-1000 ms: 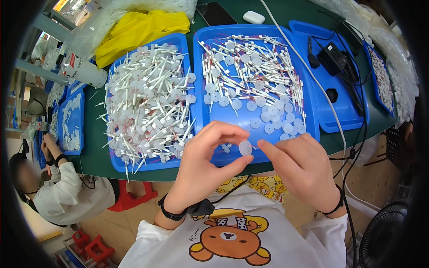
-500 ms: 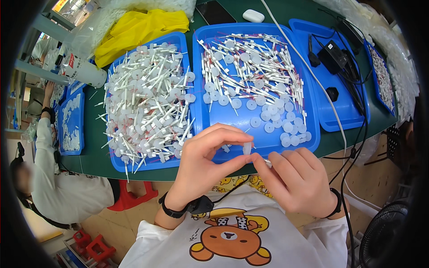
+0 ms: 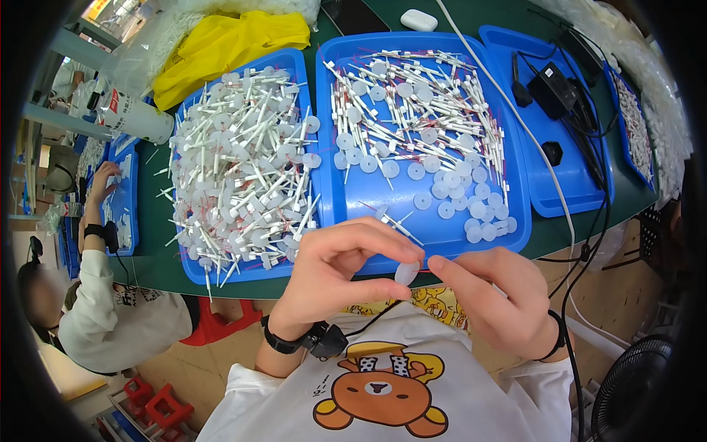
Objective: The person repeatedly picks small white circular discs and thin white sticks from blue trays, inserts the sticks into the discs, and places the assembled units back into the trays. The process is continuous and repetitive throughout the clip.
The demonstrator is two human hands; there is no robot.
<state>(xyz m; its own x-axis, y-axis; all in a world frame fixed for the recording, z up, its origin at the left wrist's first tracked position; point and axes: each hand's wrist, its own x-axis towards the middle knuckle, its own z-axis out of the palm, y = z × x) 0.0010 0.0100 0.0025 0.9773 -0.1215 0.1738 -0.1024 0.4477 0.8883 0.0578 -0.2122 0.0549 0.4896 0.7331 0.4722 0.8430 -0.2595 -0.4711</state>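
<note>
A small white disc (image 3: 406,273) is pinched at the fingertips of the left hand (image 3: 335,276), held just in front of the chest, below the middle blue tray (image 3: 335,184); its flat face looks toward the camera. The right hand (image 3: 501,298) lies at three o'clock from the disc, fingers curled and holding nothing, forefinger tip just beside its rim; the left hand is the nearer.

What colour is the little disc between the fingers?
White, slightly translucent disc, pinched by the left hand; head view.

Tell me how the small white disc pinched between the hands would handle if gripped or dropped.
The white disc looks thin and light, pinched by left hand fingertips. Smooth plastic, probably slippery. Round and flat, it would likely lie flat like those in the blue tray.
</note>
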